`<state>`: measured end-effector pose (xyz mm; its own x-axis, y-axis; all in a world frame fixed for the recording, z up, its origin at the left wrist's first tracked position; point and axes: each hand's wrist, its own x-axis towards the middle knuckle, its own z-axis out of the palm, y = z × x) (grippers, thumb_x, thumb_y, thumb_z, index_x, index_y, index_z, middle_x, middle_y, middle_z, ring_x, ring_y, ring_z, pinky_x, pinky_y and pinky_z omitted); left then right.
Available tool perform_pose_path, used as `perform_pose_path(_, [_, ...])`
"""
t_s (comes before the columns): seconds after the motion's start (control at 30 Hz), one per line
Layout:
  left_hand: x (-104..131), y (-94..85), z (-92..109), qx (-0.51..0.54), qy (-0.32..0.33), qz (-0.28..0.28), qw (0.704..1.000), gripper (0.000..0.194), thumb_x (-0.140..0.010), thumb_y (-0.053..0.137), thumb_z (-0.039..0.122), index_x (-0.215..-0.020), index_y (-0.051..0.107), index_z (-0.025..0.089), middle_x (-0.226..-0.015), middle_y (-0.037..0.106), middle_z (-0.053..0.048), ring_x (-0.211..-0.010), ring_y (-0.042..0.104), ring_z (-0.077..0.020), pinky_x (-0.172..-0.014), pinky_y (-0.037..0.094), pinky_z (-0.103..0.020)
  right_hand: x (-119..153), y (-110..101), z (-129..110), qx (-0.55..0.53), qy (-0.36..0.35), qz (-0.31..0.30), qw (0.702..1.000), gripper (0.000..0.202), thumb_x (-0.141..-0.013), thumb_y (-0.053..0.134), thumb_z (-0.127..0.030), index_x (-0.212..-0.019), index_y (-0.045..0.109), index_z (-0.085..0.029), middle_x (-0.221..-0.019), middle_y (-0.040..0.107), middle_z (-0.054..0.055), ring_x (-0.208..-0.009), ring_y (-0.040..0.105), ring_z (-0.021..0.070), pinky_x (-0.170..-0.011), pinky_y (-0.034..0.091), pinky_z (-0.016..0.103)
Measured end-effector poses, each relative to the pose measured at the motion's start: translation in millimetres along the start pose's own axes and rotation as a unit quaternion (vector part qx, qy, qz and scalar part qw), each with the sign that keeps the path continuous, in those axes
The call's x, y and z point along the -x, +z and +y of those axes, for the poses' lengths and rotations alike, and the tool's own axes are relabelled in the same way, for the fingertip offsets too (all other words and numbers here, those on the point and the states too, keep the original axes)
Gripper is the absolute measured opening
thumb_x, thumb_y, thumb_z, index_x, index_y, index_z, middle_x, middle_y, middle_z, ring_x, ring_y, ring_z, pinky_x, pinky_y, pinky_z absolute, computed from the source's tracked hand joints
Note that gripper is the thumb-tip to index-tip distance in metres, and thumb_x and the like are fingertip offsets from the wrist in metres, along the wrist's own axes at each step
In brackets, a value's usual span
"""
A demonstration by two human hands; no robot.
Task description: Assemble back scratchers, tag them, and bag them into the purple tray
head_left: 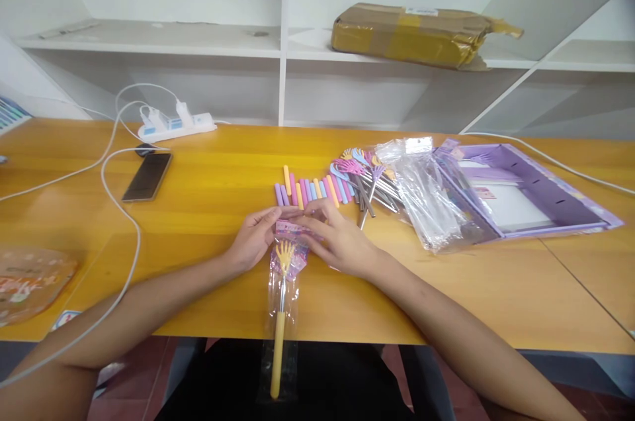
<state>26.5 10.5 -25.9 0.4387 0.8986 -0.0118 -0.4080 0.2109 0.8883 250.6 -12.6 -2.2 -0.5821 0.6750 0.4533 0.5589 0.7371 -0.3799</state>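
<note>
A yellow back scratcher [278,355] with a hand-shaped head lies inside a clear plastic bag [292,302], its handle end reaching past the table's front edge over my lap. My left hand [255,237] is closed on the left side of the bag's top end. From the right, my right hand [342,235] has its fingers bent over the same top end, thumb and fingertips close together. A pink and purple card [296,265] shows in the bag behind the scratcher's head. Just beyond my hands lies a row of coloured handle tubes [312,190] in purple, pink, yellow and blue.
Metal rods with coloured hand-shaped heads [367,173] are piled right of the tubes, beside a stack of clear bags [429,202]. A purple box [560,189] lies at right. Left are a phone [147,177], a power strip [176,126] and a white cable [137,235].
</note>
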Motion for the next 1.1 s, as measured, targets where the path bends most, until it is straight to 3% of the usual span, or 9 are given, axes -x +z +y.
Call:
perform_pose_path(0.1, [0,1.2,2,0.014,0.013,-0.009,1.0,0.033,-0.101,0.064,0.038,-0.121,0.077,0.016,-0.132,0.073,-0.017,-0.121,0.07,-0.0294,-0.096,0.061,-0.041,0,-1,-2,-0.048,0.008,0.009,0.999,0.043,-0.101,0.057,-0.021,-0.144,0.057,-0.026,-0.151,0.048,0.015,-0.125,0.062,0.0264,-0.104,0.059,0.048])
perform_pose_path(0.23, [2,0.2,1,0.007,0.012,-0.031,0.999,0.032,-0.1,0.067,0.037,-0.125,0.071,0.018,-0.127,0.073,-0.014,-0.112,0.073,-0.0248,-0.096,0.061,-0.04,-2,-2,-2,-0.1,0.004,0.029,0.995,0.052,-0.102,0.055,-0.018,-0.153,0.05,-0.026,-0.153,0.053,0.013,-0.144,0.051,0.0264,-0.117,0.05,0.052])
perform_pose_path(0.37, [3,-6.4,-4,-0.077,-0.002,-0.043,0.996,0.049,-0.09,0.079,0.029,-0.135,0.061,0.022,-0.122,0.075,-0.011,-0.112,0.073,-0.0242,-0.102,0.057,-0.042,-3,-5,-3,-0.102,0.005,0.058,0.993,0.047,-0.101,0.057,-0.018,-0.147,0.057,-0.029,-0.143,0.065,0.008,-0.134,0.059,0.0249,-0.112,0.052,0.053])
perform_pose_path(0.5, [3,-12.1,-7,-0.149,-0.017,-0.052,0.987,0.037,-0.095,0.073,0.035,-0.127,0.066,0.018,-0.121,0.075,-0.012,-0.11,0.073,-0.0235,-0.101,0.056,-0.039,0,-4,-3,-0.077,-0.032,0.078,0.993,0.044,-0.097,0.059,-0.014,-0.137,0.065,-0.032,-0.13,0.073,0.002,-0.121,0.066,0.0224,-0.104,0.055,0.049])
perform_pose_path(0.63, [4,-13.2,-4,-0.17,-0.005,-0.075,0.983,0.033,-0.095,0.073,0.034,-0.124,0.069,0.018,-0.122,0.076,-0.011,-0.11,0.072,-0.0221,-0.1,0.055,-0.035,4,4,-2,-0.014,-0.094,0.036,0.995,0.04,-0.096,0.06,-0.014,-0.132,0.068,-0.031,-0.127,0.076,0.0,-0.113,0.067,0.0228,-0.098,0.057,0.046])
perform_pose_path(0.8, [3,-12.5,-1,-0.185,0.009,-0.077,0.98,0.032,-0.098,0.069,0.038,-0.122,0.071,0.018,-0.124,0.076,-0.012,-0.113,0.071,-0.0224,-0.101,0.054,-0.036,6,8,-2,0.001,-0.106,0.024,0.994,0.032,-0.097,0.059,-0.016,-0.125,0.069,-0.029,-0.122,0.076,0.002,-0.109,0.067,0.0243,-0.095,0.056,0.047])
perform_pose_path(0.87, [2,-12.0,0,-0.211,0.017,-0.065,0.975,0.03,-0.099,0.067,0.04,-0.118,0.073,0.017,-0.119,0.077,-0.011,-0.111,0.072,-0.0225,-0.101,0.054,-0.037,6,8,-3,-0.032,-0.089,0.047,0.994,0.026,-0.097,0.058,-0.016,-0.117,0.068,-0.03,-0.113,0.076,0.003,-0.104,0.068,0.0233,-0.09,0.057,0.045])
perform_pose_path(0.97, [2,-10.9,-1,-0.219,0.016,-0.066,0.973,0.031,-0.099,0.067,0.041,-0.117,0.071,0.016,-0.117,0.077,-0.011,-0.109,0.072,-0.0225,-0.099,0.055,-0.036,4,11,-6,-0.085,0.015,0.115,0.99,0.013,-0.098,0.063,-0.023,-0.11,0.063,-0.025,-0.099,0.07,0.005,-0.089,0.066,0.0206,-0.077,0.057,0.038])
perform_pose_path(1.1, [4,-9.7,-4,-0.193,-0.009,-0.085,0.977,0.036,-0.099,0.067,0.041,-0.127,0.063,0.019,-0.119,0.075,-0.011,-0.106,0.073,-0.0222,-0.091,0.057,-0.034,1,21,-6,-0.168,0.139,0.1,0.971,0.03,-0.093,0.075,-0.035,-0.115,0.059,-0.021,-0.087,0.061,0.0,-0.07,0.059,0.0138,-0.063,0.052,0.028])
